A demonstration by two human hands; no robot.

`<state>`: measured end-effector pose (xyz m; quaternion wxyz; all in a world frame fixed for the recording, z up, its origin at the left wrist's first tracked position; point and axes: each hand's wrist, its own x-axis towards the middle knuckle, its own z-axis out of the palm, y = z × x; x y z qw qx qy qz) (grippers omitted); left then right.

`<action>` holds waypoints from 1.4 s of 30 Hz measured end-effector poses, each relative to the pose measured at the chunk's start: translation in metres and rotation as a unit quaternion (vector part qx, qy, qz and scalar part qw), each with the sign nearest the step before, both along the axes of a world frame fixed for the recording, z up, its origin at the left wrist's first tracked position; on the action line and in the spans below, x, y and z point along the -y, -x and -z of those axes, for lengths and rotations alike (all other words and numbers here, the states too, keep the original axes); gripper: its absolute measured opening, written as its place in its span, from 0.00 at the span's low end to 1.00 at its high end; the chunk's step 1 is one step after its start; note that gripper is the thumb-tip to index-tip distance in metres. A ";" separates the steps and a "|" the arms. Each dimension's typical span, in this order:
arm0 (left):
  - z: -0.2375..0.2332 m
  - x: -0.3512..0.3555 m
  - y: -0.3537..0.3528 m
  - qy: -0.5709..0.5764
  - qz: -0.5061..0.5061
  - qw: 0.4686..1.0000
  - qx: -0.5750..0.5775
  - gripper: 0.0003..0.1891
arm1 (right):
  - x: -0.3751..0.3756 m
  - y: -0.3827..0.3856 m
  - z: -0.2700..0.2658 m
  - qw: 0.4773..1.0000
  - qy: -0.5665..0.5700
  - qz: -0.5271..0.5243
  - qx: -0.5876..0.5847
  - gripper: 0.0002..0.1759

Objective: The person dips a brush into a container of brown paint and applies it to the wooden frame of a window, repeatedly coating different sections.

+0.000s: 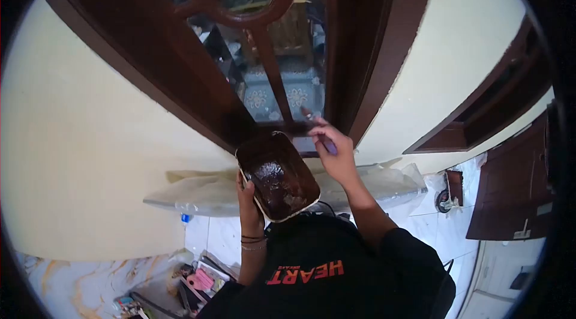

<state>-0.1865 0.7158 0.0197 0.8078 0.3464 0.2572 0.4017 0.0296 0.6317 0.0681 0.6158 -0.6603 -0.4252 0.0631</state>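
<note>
My left hand (247, 202) grips the near left side of a rounded rectangular tub (310, 189), its inside coated with glossy dark brown paint. The tub is tilted in front of my chest, and its pale rim shows along the near edge. In my right hand (337, 152) is a paintbrush (310, 116) with a purple handle; its brown-stained bristles point up and away from me. The brush tip overlaps the lower part of a dark brown wooden window frame (273, 64), which has a round ring and thin bars over glass.
Cream walls (90, 157) flank the frame. A crumpled plastic sheet (201, 192) lies along the wall's foot. To the right are another brown window frame (480, 121) and a brown door (510, 169). Lower left, a pink item (201, 280) sits among clutter.
</note>
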 end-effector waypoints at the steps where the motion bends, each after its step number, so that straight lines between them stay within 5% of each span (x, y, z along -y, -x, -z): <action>1: 0.000 0.000 -0.003 0.003 0.003 1.000 -0.003 0.36 | 0.006 0.008 -0.009 0.997 0.004 -0.056 -0.058 0.09; 6: -0.007 0.004 -0.010 -0.021 -0.008 0.999 -0.025 0.37 | 0.021 0.049 -0.019 0.965 0.033 -0.218 -0.138 0.11; 11: -0.007 -0.002 -0.001 -0.043 0.001 0.997 -0.062 0.38 | 0.015 0.063 -0.011 0.944 0.094 -0.315 -0.022 0.13; 29: 0.013 -0.052 0.046 -0.050 0.088 0.981 -0.165 0.42 | 0.016 0.114 0.012 0.954 0.270 -0.106 -0.076 0.22; 34: 0.010 -0.049 0.030 -0.162 0.096 0.961 -0.200 0.43 | 0.011 0.094 0.006 0.962 0.240 -0.100 -0.088 0.20; 42: 0.025 -0.023 0.014 -0.103 0.064 0.985 -0.125 0.45 | 0.029 0.062 0.018 0.977 0.147 -0.056 -0.145 0.15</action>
